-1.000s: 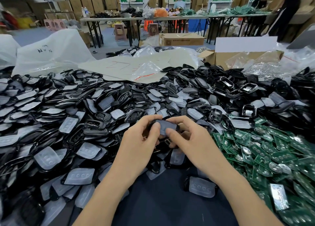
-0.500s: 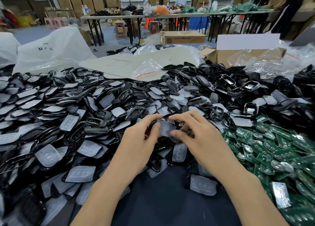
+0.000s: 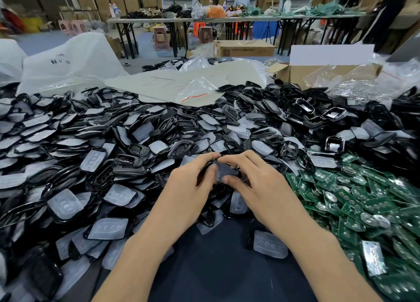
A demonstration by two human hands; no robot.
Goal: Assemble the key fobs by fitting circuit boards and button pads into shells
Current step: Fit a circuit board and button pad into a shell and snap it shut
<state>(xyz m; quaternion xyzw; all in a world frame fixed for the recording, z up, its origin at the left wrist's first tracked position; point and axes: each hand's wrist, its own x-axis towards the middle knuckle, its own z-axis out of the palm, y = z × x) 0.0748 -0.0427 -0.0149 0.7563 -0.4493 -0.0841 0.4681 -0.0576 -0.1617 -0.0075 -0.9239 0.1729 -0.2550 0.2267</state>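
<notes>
Both hands meet over the table's middle around one key fob shell (image 3: 223, 171), black with a translucent grey button pad seated in it. My left hand (image 3: 192, 185) grips its left side, thumb on the pad. My right hand (image 3: 256, 183) holds the right side, its thumb pressing the pad's near edge. Most of the shell is hidden by my fingers. A heap of black shells and translucent button pads (image 3: 95, 156) covers the left and centre. Green circuit boards (image 3: 363, 201) lie piled at the right.
Dark bare table surface (image 3: 216, 263) lies between my forearms, with a loose button pad (image 3: 269, 244) on it. Behind the heap are a grey sheet with red writing (image 3: 172, 83), plastic bags (image 3: 68, 62) and an open cardboard box (image 3: 322, 72). People work at far tables.
Both hands stayed on the same shell and turned it slightly. My right thumb shifted onto the pad's near edge. The camera tilted a little.
</notes>
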